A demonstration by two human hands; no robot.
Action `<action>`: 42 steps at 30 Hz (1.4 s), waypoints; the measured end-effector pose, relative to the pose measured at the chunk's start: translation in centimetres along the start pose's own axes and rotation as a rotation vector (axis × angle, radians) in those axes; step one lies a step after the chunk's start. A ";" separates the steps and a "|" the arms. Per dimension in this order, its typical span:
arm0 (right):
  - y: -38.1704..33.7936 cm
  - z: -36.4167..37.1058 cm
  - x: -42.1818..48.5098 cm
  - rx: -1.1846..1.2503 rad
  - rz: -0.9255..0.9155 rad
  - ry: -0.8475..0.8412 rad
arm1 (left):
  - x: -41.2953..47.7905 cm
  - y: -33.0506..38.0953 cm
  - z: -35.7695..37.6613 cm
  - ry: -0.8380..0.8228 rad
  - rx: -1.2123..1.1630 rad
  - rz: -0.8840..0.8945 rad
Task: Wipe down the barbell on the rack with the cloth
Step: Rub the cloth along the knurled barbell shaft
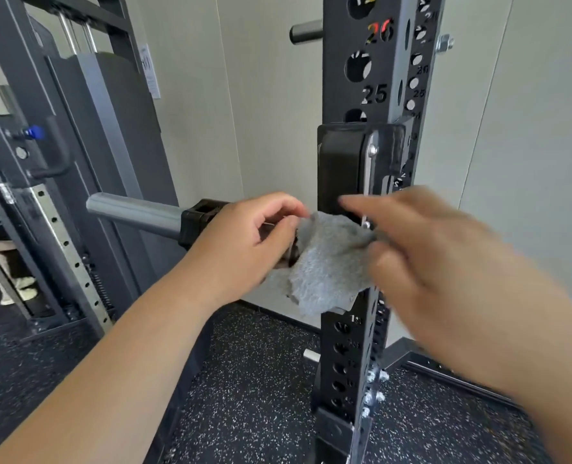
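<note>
**A:** What's closest?

**B:** The right hand [428,256], badly blurred. Its forefinger points straight out and the other fingers bend at the cloth [328,266]. I cannot tell whether they grip it.

**A:** And the left hand [244,242]?

**B:** Curled in, with thumb and fingertips pinching the cloth's upper edge. The grey cloth hangs between the two hands, in front of the rack upright [355,346].

**A:** Where's the barbell [137,212]?

**B:** Its thick end juts out beyond the back of the left hand. The thinner part under the cloth is mostly hidden.

**A:** Which step?

**B:** Settling the cloth around the bar, I'd judge, with wiping barely begun. Next, one hand needs to close the cloth round the bar and slide outward past the left hand.
</note>
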State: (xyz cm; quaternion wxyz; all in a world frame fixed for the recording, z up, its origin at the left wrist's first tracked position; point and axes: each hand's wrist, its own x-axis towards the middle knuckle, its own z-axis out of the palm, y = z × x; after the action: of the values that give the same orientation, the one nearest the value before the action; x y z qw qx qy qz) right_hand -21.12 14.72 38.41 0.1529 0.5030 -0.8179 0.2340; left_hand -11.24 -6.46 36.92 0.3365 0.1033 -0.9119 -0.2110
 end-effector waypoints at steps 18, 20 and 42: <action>-1.1 3.5 2.8 -0.246 -0.061 0.166 | 1.2 -1.1 1.5 0.068 0.297 0.068; -1.0 3.5 3.3 -0.178 -0.086 0.176 | 1.2 -1.2 1.5 0.082 0.303 0.074; 1.6 1.6 1.5 -0.163 -0.099 0.214 | 1.7 -1.2 1.5 0.101 0.325 0.075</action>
State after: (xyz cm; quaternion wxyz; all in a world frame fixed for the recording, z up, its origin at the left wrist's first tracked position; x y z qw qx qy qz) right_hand -23.21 13.37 37.40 0.2912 0.5009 -0.7872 0.2112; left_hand -13.43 -7.58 36.28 0.3683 0.1326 -0.9192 -0.0424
